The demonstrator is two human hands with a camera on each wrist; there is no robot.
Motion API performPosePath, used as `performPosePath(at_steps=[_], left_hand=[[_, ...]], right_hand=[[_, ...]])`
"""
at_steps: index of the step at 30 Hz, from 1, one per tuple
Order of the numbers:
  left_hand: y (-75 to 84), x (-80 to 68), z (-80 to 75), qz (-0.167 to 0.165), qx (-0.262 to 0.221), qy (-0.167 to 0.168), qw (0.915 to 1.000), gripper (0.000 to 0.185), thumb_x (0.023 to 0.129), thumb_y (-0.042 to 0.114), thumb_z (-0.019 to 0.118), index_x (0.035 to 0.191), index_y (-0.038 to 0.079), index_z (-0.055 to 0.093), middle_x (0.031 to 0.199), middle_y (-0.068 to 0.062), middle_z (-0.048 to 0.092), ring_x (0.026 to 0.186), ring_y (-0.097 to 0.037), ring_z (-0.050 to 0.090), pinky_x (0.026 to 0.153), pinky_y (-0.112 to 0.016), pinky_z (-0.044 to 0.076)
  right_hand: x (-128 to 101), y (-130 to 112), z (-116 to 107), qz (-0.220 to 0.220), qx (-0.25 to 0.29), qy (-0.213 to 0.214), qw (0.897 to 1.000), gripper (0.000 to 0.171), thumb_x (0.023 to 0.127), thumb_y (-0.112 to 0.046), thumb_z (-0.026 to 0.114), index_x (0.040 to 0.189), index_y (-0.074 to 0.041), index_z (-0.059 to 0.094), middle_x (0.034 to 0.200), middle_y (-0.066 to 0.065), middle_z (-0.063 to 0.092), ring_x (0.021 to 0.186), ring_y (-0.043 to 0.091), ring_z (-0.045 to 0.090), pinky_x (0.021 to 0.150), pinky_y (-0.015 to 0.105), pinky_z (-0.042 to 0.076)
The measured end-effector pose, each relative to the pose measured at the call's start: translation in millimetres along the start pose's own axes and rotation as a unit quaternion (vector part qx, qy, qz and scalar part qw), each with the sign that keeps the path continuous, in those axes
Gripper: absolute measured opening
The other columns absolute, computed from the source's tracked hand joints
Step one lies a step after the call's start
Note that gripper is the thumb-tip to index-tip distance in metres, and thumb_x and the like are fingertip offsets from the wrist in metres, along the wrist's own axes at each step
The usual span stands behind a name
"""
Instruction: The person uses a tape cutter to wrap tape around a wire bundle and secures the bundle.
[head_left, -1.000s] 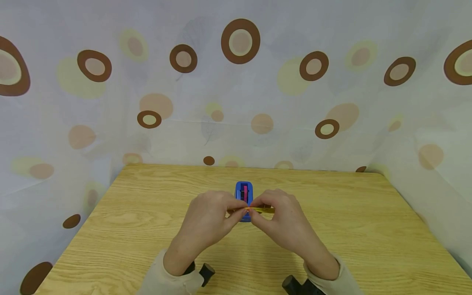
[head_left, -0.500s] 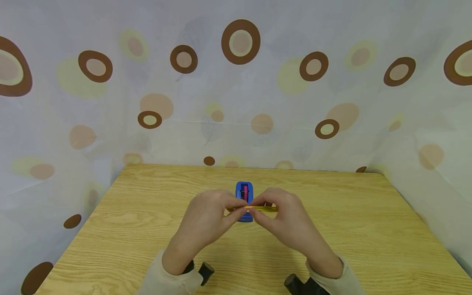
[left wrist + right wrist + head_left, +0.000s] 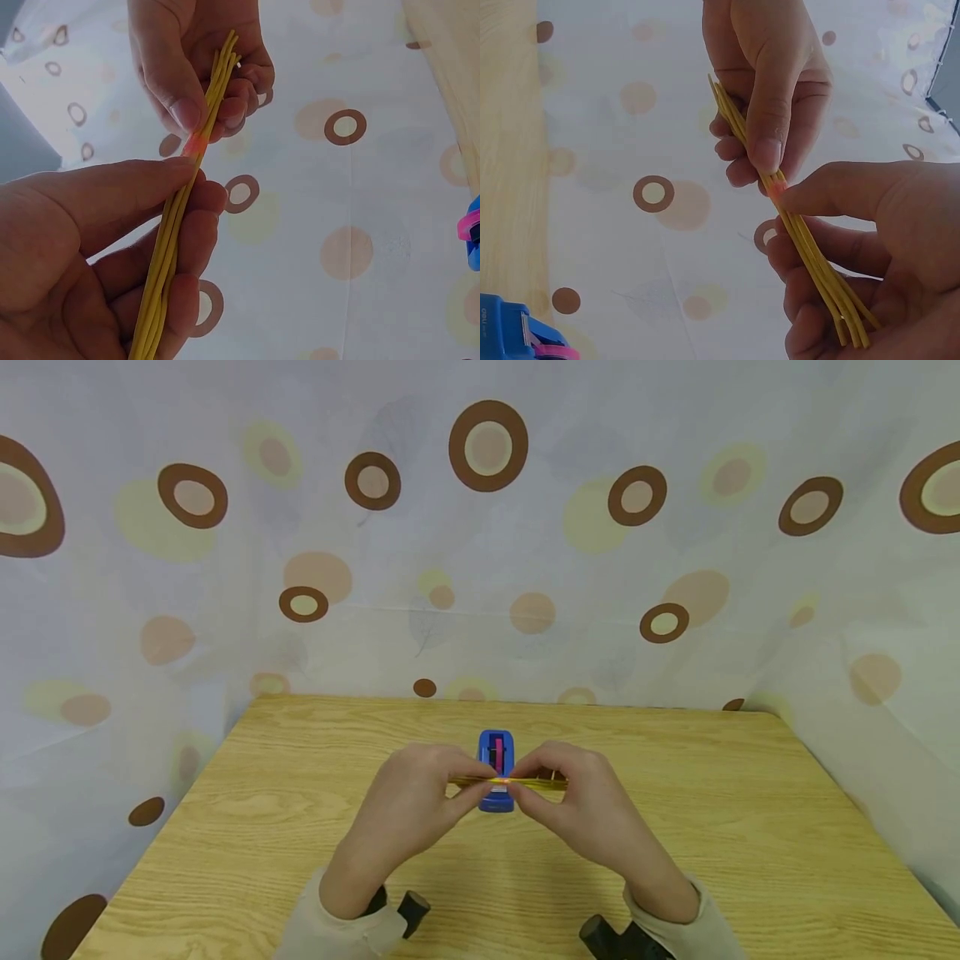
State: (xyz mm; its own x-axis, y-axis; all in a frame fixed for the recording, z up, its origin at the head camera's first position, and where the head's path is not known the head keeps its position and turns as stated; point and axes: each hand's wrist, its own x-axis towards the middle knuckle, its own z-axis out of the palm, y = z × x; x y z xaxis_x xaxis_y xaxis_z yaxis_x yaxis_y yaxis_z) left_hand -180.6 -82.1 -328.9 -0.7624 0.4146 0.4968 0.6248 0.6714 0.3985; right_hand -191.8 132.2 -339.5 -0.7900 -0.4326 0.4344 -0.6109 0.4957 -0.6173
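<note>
Both hands are pinching a thin bundle of yellow strands (image 3: 177, 225), thumbs pressing it against curled fingers, so each grip is clenched on the bundle. The left hand (image 3: 408, 814) is holding one half and the right hand (image 3: 581, 810) the other, their thumb tips nearly meeting at a small pink-orange band (image 3: 777, 189) wrapping the bundle at its middle. The bundle is lying level between the two grips, lifted above the surface (image 3: 750, 827). Just beyond the grips, a blue tape dispenser (image 3: 496, 752) carrying a pink roll (image 3: 497, 750) is standing on the wooden surface. Farther out, a pale curtain (image 3: 480, 568) printed with brown and yellow rings is hanging around the surface.
</note>
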Motion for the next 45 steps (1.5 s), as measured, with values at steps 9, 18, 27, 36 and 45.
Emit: performPosePath(at_steps=[9, 18, 27, 36, 45], left_hand=[[-0.7, 0.1, -1.8, -0.005, -0.003, 0.002, 1.0000, 0.009, 0.083, 0.020, 0.081, 0.092, 0.019, 0.081, 0.085, 0.010, 0.073, 0.076, -0.003, 0.065, 0.064, -0.023, 0.049], [-2.6, 0.2, -2.6, -0.012, -0.007, -0.006, 0.9999, 0.008, 0.084, 0.021, 0.081, 0.091, 0.019, 0.080, 0.087, 0.010, 0.074, 0.080, -0.003, 0.067, 0.067, -0.025, 0.051], [-4.3, -0.4, -6.2, -0.017, -0.001, -0.016, 0.9997, 0.009, 0.084, 0.020, 0.080, 0.093, 0.019, 0.080, 0.088, 0.010, 0.074, 0.080, -0.002, 0.067, 0.068, -0.025, 0.051], [-6.0, -0.7, -8.2, -0.020, -0.005, -0.019, 0.9996, 0.009, 0.085, 0.020, 0.080, 0.094, 0.019, 0.080, 0.089, 0.012, 0.073, 0.081, -0.001, 0.067, 0.070, -0.025, 0.052], [-6.6, -0.9, -9.0, -0.029, -0.014, -0.017, 0.9993, 0.010, 0.084, 0.021, 0.081, 0.093, 0.020, 0.080, 0.088, 0.013, 0.073, 0.082, 0.000, 0.067, 0.070, -0.025, 0.052]], right_hand=[[1, 1, -1, 0.007, 0.005, -0.003, 1.000, 0.008, 0.089, -0.011, 0.075, 0.093, -0.018, 0.074, 0.090, -0.013, 0.065, 0.086, 0.009, 0.063, 0.072, 0.039, 0.054], [0, 3, -3, -0.005, 0.001, -0.003, 1.000, 0.011, 0.086, -0.009, 0.076, 0.091, -0.019, 0.073, 0.087, -0.015, 0.064, 0.080, 0.007, 0.060, 0.067, 0.031, 0.050], [0, 3, -6, -0.003, -0.001, -0.011, 1.000, 0.015, 0.087, -0.008, 0.076, 0.091, -0.022, 0.074, 0.089, -0.015, 0.066, 0.080, 0.009, 0.059, 0.069, 0.031, 0.050], [0, 3, -9, 0.001, -0.001, -0.010, 1.000, 0.010, 0.087, -0.009, 0.075, 0.092, -0.017, 0.074, 0.090, -0.012, 0.067, 0.081, 0.010, 0.060, 0.070, 0.032, 0.051], [-1, 4, -12, -0.001, -0.011, -0.012, 1.000, 0.014, 0.086, -0.009, 0.076, 0.091, -0.021, 0.074, 0.088, -0.017, 0.065, 0.079, 0.007, 0.059, 0.066, 0.031, 0.049]])
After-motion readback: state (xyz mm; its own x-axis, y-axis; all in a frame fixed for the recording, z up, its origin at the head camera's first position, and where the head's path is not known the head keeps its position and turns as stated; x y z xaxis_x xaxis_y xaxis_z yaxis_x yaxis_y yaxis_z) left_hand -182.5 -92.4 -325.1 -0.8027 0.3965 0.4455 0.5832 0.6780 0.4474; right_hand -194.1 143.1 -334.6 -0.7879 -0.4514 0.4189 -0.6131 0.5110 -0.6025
